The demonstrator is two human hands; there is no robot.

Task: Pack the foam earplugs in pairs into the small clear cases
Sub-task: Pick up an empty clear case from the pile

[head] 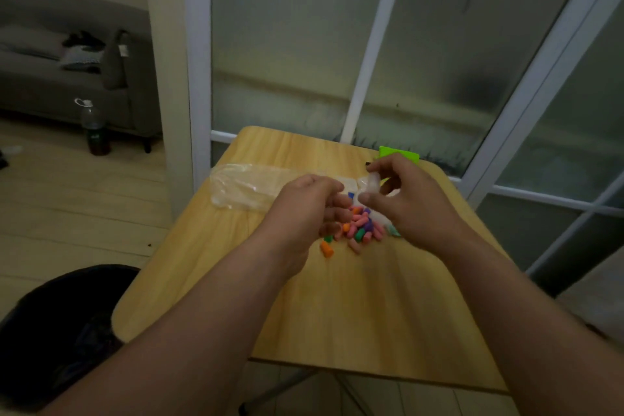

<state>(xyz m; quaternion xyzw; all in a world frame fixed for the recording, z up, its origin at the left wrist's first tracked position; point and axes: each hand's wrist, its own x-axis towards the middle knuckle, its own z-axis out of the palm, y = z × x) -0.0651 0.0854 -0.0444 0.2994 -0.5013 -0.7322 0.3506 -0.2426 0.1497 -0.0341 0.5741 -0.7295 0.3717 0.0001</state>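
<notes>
On the table (337, 314), far to the left, lies a soft clear bag (243, 187), flat and crumpled. Next comes the left hand (304, 209). Its fingers are curled down over the near edge of the plugs. I cannot tell if they have got one or are just reaching in. Right beside those fingers is the pile of plugs (363, 228), pink, orange, green and purple, all loose in a heap. One orange plug (326, 249) sits a bit apart, closer to the person. Above the pile, the right hand (412, 206) pinches a little clear case (373, 184) between thumb and fingertips and holds it up off the table. I cannot see if the case is open, or if anything is inside it. Behind that hand a bright green thing (398, 154) pokes out at the back edge. I think the job has only just begun. I can see no filled case anywhere, and the heap looks big. Nearly all the pairs are left to pack.
</notes>
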